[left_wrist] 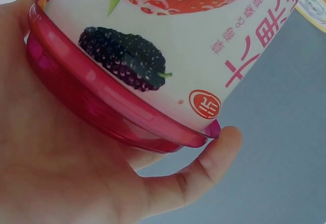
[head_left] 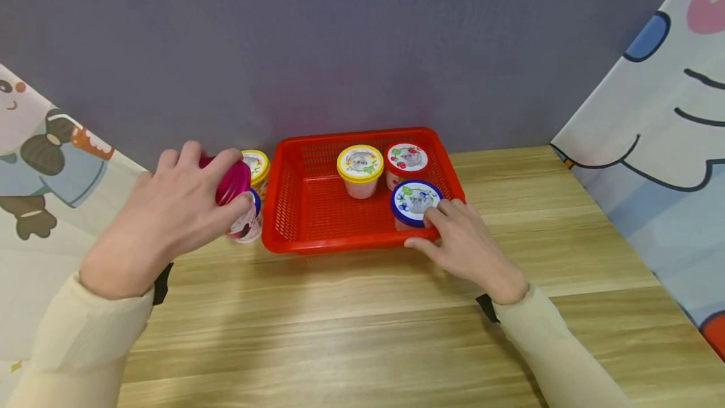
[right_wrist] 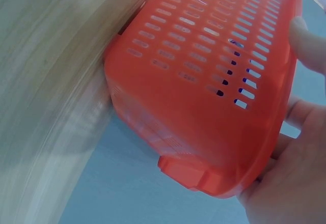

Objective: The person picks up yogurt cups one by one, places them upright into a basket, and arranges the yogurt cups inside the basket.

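Note:
My left hand (head_left: 175,206) holds a cup by its magenta lid (head_left: 233,181), left of the red plastic basket (head_left: 317,245). In the left wrist view the cup (left_wrist: 178,71) is white, printed with a strawberry and a mulberry, and tilted; palm and fingers wrap the lid. My right hand (head_left: 461,241) grips the basket's near right rim, with the thumb outside and the fingers over the edge. Its fingertips are at the blue-lidded cup (head_left: 416,200). Also in the basket stand a yellow-lidded cup (head_left: 360,165) and a red-lidded cup (head_left: 406,159).
Left of the basket stands another yellow-lidded cup (head_left: 256,164), with a blue lid (head_left: 257,201) just in front of it, both partly behind my left hand. A grey panel (head_left: 340,49) rises behind the wooden tabletop (head_left: 317,332). Cartoon-printed cloth (head_left: 668,106) borders both sides.

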`<action>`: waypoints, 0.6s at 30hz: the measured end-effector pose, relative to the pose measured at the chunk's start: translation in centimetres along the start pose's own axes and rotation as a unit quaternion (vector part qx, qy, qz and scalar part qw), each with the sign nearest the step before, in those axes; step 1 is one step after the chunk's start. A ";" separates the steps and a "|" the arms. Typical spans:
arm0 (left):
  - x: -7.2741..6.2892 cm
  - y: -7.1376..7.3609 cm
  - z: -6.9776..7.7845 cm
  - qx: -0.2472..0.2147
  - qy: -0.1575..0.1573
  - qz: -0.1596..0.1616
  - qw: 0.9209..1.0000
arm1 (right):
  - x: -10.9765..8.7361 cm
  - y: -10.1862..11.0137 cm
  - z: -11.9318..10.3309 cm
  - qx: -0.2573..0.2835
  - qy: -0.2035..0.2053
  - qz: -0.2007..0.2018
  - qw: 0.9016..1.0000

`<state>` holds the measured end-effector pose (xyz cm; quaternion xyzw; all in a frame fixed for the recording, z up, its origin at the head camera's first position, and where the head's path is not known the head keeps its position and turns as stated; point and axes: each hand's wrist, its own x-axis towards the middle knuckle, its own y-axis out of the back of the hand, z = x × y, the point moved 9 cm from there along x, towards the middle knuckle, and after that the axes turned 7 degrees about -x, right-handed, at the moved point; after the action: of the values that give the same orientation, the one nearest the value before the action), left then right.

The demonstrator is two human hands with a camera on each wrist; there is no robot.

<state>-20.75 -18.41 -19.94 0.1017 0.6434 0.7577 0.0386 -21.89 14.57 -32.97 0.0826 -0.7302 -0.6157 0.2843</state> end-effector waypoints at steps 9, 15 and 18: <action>1.2 0.6 1.0 -0.004 -0.010 -0.002 1.000 | 0.0 0.0 0.0 -0.001 -0.002 -0.003 1.000; 2.2 0.4 1.4 -0.005 -0.010 -0.019 1.000 | 0.0 0.0 -0.1 -0.001 -0.002 -0.003 1.000; 2.6 0.1 1.7 -0.009 -0.009 -0.032 0.999 | 0.0 0.1 -0.1 -0.001 -0.002 -0.001 1.000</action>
<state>-22.91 -16.28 -19.28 0.0878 0.6393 0.7607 0.0695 -21.86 14.49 -32.89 0.0819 -0.7302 -0.6167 0.2824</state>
